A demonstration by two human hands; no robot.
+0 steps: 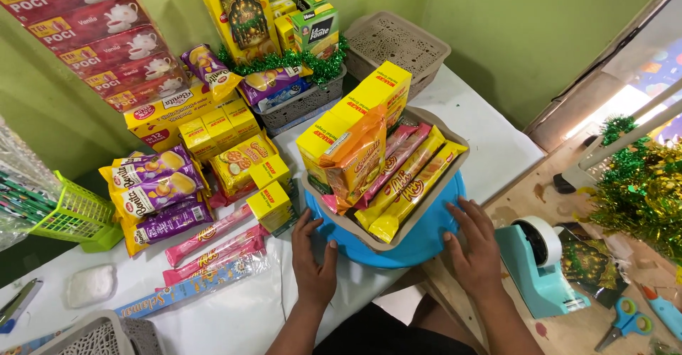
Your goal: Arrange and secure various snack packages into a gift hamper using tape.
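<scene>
The left hand (315,259) lies flat with the fingers loosely spread, the fingertips touching the near rim of a round blue plastic disc (419,245) and the front corner of a beige rectangular plastic basket (369,240) that stands on this disc. The right hand (474,245) is also open and flat, fingers a little apart, and it rests on the right edge of the same disc, just beside the basket wall. Neither hand pinches anything.

The basket sits at the near edge of a table covered with white paper (490,142), directly in front of the person. Inside it stand two yellow cardboard boxes (359,117), an orange snack packet (355,160), and several long pink and yellow wafer packets (405,174) leaning to the right.

To the left of the left hand lie more pink wafer packets (209,238), small yellow boxes (270,202) and purple biscuit packets (160,192). Further left stands a light green plastic basket (74,216). Behind, a grey basket (298,103) holds packets and green tinsel. To the right of the right hand, on a wooden surface, stands a turquoise tape dispenser (540,270), and beyond it blue-handled scissors (625,323).
</scene>
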